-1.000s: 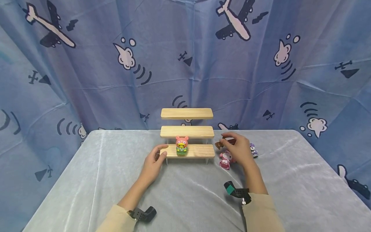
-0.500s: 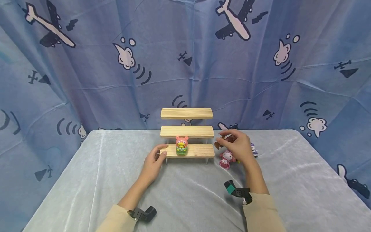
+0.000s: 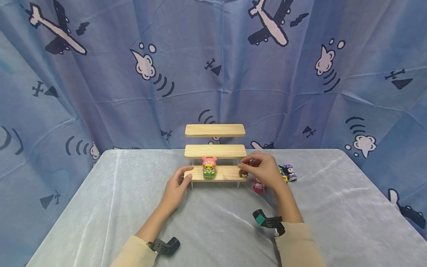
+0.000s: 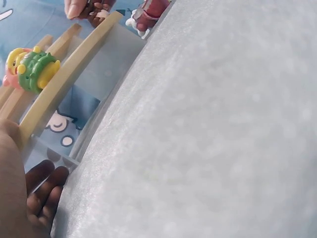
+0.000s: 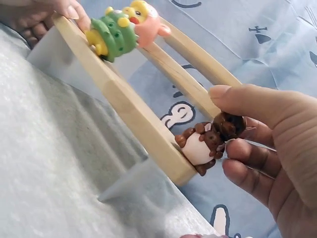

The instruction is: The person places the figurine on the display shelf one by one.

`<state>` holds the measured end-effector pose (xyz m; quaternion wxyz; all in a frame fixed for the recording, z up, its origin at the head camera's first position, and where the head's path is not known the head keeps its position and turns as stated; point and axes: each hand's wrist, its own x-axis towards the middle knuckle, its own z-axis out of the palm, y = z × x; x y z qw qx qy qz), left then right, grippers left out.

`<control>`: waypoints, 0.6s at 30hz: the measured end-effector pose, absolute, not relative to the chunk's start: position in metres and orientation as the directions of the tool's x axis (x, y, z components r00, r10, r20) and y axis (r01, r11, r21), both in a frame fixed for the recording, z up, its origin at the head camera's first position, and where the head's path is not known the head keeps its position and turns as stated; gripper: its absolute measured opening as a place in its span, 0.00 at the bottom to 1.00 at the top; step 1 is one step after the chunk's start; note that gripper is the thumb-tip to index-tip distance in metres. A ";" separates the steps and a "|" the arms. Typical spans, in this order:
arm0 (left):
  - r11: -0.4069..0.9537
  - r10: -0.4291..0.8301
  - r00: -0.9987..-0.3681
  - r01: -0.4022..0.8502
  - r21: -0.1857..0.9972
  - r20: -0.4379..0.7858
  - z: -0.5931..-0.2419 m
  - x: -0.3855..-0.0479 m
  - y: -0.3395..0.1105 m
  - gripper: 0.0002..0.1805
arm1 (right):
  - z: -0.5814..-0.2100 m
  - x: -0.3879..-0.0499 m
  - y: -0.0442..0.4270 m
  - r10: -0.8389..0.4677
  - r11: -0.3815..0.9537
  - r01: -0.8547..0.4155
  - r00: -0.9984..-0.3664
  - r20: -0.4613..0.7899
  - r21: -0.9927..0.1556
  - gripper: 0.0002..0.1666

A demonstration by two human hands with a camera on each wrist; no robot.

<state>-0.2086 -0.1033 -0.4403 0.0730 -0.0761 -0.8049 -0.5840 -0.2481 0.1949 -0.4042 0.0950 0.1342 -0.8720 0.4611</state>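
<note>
A three-tier wooden shelf (image 3: 227, 172) with clear supports stands at the table's back. On its lowest tier sits a pink-hooded figure with a green body (image 3: 209, 168), left of centre. My right hand (image 3: 263, 170) pinches a brown figure (image 3: 243, 173) at the right end of that tier; in the right wrist view the brown figure (image 5: 200, 145) has a white belly, and thumb and fingertips grip its head. My left hand (image 3: 175, 189) holds the left end of the lowest tier, thumb at the front edge; in the left wrist view its other fingers (image 4: 47, 191) curl below the board.
A pink figure (image 3: 258, 186) lies on the table (image 3: 213, 230) right of the shelf, partly behind my right hand. Further right are a yellow figure (image 3: 284, 176) and a purple-and-white one (image 3: 291, 173). A blue patterned curtain (image 3: 213, 74) hangs behind.
My right hand has moved left with the brown figure, from beside the shelf to the lowest tier's right end. The figures at right are less covered. My left hand has stayed put.
</note>
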 end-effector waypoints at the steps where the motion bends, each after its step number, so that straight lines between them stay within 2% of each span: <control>1: 0.306 0.040 -0.977 0.212 0.928 0.210 -0.440 -0.208 -0.103 0.16 | -0.404 -0.248 0.194 -0.155 0.540 -0.324 -0.945 0.287 -0.777 0.10; 18: 0.285 0.029 -0.981 0.192 0.939 0.192 -0.442 -0.209 -0.102 0.16 | -0.401 -0.247 0.199 -0.297 0.527 -0.318 -0.938 0.180 -0.789 0.20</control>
